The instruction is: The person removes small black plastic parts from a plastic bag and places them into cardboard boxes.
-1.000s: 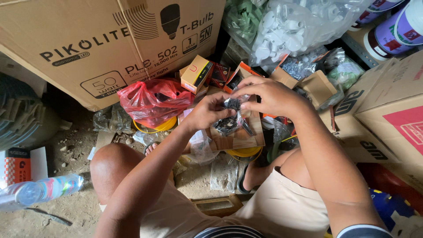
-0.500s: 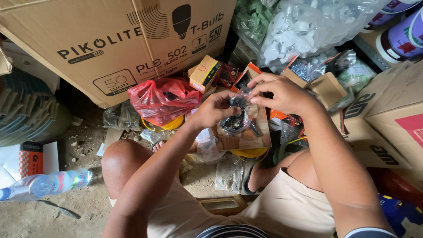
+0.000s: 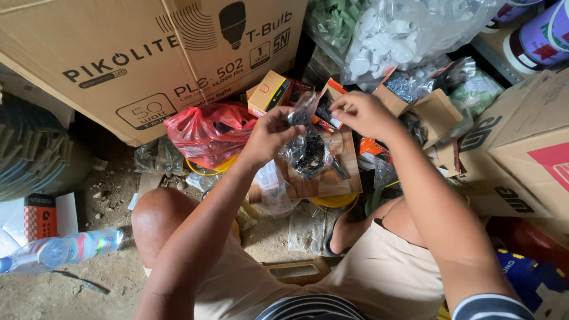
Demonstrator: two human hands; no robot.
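Both hands have risen: left hand (image 3: 269,133) pinches the clear bag of dark parts (image 3: 306,151); right hand (image 3: 361,114), at three o'clock, pinches its stretched mouth, now opening.

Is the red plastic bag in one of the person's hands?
No, the red plastic bag lies on the ground beside the left hand, which with the right hand holds a small clear bag of dark parts.

I see a dusty dirt floor (image 3: 101,278) in daylight. A big cardboard box (image 3: 118,53) stands far left, more cartons (image 3: 527,142) crowd the right, and clear bags of white parts (image 3: 409,35) pile up at the far side.
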